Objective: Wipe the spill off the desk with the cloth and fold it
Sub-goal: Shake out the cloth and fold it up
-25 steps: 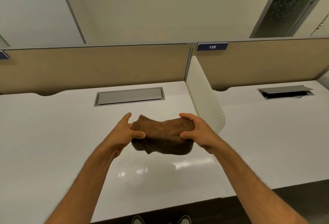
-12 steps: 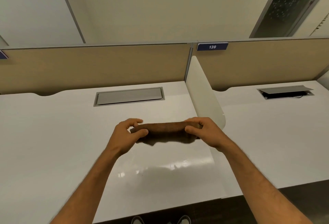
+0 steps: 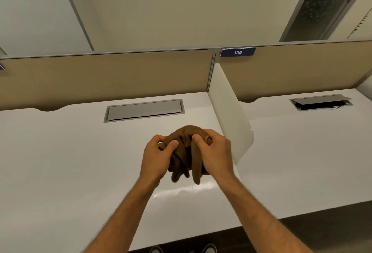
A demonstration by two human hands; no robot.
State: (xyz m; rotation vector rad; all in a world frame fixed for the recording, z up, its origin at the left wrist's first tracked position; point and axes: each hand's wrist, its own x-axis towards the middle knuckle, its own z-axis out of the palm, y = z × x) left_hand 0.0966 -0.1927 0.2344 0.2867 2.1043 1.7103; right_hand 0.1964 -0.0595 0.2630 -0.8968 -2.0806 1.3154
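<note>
Tan partitions (image 3: 104, 75) – white divider (image 3: 227, 112), pale wall (image 3: 171, 11)

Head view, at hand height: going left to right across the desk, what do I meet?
Bare white desk → left hand → brown cloth gripped between both hands → right hand → white divider panel → neighbouring desk.

Soft, even indoor lighting. A bright glare streak lies on the glossy white desk top (image 3: 60, 172) at 6 o'clock. Straight partition lines bow towards the edges. Both forearms look slightly blurred at 6 o'clock.
</note>
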